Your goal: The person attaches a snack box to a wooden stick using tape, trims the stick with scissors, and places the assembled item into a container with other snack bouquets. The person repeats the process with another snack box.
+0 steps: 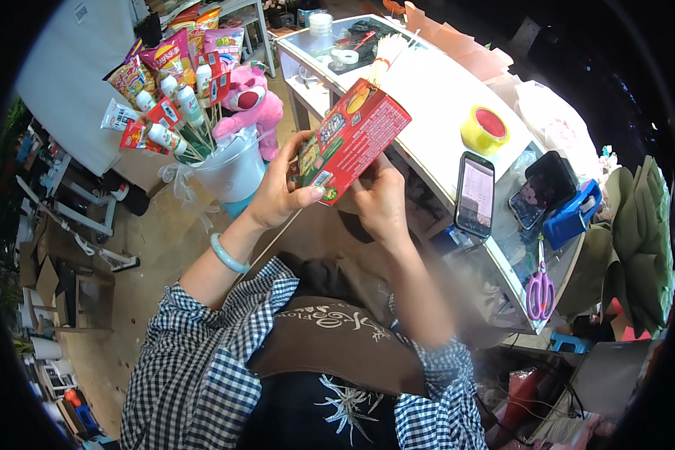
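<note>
Two bare hands meet at a red box [366,136]: the left hand [281,182] has its fingers wrapped on the left end, thumb pressed near the lower corner; the right hand's [384,196] fingers disappear behind the lower edge, so their closure cannot be told. The box, tilted and held in front of the body beside the table [446,101], looks like thin, glossy card: probably light, a little slippery, stiff along its edges but easily dented on its broad faces. The edges and corners seem the safest hold. A thin stick [274,243] slants below it. The left wrist bends inward above a pale bangle [226,257]; the right forearm leans up and leftward. Checked sleeves [202,356] bunch near both elbows.
</note>
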The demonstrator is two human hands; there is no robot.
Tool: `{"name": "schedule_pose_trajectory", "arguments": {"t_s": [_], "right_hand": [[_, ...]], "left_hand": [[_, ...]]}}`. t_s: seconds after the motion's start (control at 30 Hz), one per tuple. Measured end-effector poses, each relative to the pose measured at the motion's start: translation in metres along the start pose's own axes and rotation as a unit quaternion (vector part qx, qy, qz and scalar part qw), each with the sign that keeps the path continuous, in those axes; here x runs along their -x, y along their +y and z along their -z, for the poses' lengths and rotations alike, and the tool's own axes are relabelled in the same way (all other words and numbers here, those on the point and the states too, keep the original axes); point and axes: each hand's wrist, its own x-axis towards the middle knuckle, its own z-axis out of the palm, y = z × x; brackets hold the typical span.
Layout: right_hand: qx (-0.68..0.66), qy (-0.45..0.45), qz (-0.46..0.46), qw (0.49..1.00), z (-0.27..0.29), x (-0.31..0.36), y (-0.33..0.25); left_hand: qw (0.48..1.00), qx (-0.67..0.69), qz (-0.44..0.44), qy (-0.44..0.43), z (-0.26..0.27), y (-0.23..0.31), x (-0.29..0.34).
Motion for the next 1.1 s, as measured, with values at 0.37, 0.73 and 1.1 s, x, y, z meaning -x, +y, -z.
{"name": "schedule_pose_trajectory", "arguments": {"t_s": [0.37, 0.73, 1.1], "right_hand": [[-0.192, 0.049, -0.120, 0.973, -0.055, 0.031, 0.090], [0.037, -0.026, -0.390, 0.920, -0.033, 0.112, 0.193], [0.104, -0.106, -0.466, 0.872, -0.049, 0.045, 0.309]], "left_hand": [[0.993, 0.029, 0.112, -0.009, 0.008, -0.028, 0.048], [0.916, -0.338, 0.210, 0.039, 0.127, -0.110, 0.126], [0.874, -0.394, 0.277, 0.067, 0.127, -0.187, 0.126]]}}
